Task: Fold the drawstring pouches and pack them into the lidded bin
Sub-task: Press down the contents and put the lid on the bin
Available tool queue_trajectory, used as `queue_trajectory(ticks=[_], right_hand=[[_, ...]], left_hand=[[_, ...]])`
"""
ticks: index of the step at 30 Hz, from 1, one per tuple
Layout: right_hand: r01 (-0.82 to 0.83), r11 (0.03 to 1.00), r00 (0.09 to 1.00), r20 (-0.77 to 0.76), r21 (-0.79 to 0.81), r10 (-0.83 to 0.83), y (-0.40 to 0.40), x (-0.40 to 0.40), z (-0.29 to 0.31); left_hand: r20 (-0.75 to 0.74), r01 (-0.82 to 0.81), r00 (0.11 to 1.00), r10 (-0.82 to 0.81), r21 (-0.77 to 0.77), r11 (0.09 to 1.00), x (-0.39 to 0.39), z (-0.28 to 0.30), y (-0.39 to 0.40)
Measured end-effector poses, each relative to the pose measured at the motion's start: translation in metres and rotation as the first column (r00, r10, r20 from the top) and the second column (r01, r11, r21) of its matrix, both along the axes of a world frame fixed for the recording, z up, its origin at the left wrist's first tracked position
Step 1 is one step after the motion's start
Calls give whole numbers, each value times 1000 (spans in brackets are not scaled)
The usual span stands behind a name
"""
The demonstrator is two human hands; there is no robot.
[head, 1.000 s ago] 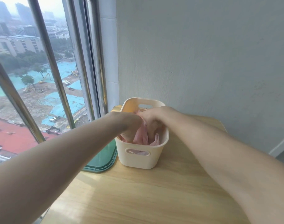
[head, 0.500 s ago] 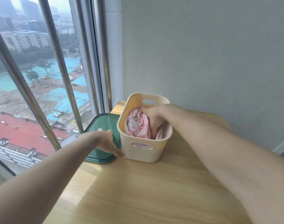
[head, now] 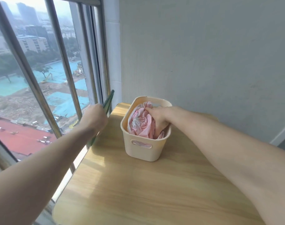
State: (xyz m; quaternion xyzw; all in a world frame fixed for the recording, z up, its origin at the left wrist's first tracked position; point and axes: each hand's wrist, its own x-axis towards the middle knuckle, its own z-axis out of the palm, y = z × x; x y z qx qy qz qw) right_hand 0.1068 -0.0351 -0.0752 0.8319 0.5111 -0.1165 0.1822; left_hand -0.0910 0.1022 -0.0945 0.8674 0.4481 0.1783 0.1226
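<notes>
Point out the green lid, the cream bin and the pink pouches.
green lid [head: 108, 100], head view: raised upper edge.
cream bin [head: 143, 151], head view: near front wall.
pink pouches [head: 141, 121], head view: bunched fabric on top.

No legible text, labels, brands, numbers or signs anywhere in view.

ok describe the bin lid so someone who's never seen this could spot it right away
Start at the wooden table by the window; a cream bin stuffed with pink pouches stands near its far end. Left of the bin, the left hand holds the lid tilted on edge: thin, dark green, the only green thing indoors.
</notes>
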Motion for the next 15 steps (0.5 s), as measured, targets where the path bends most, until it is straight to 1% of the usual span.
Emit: queue_trajectory(ticks=[2, 4, 6, 8, 10, 11, 12, 13, 14, 15], right_hand=[[0, 999, 999, 51, 37, -2, -5, 0, 1], [9, 996, 996, 89, 85, -16, -8, -2, 2], [1, 990, 992, 124, 138, -18, -14, -7, 4], [-25, 985, 995, 102, 169, 8, -19, -10, 11], [-24, 978, 1000, -5, 205, 26, -27, -9, 22], [-1, 976, 997, -76, 219, 18, -34, -7, 31], [37, 974, 988, -157, 225, -1, -40, -5, 40], [92, 966, 971, -238, 242, -32, -46, -1, 47], [153, 946, 948, -312, 284, -60, -52, 4, 53], [235, 905, 917, -390, 354, -85, -58, 9, 57]], left_hand=[[146, -37, 989, 30, 51, 998, -6, 18, -1], [306, -56, 952, 26, 88, 995, -9, 33, -6], [489, -74, 872, 31, 69, 995, -9, 50, -13], [646, -79, 760, 66, -9, 997, -5, 62, -18], [760, -37, 638, 124, -132, 991, 1, 70, -21], [792, 0, 586, 170, -210, 978, 5, 73, -24], [803, 47, 552, 225, -300, 953, 9, 74, -26], [795, 99, 540, 275, -385, 918, 13, 73, -29], [775, 151, 553, 306, -454, 878, 17, 71, -31], [754, 193, 577, 313, -499, 845, 22, 68, -35]])
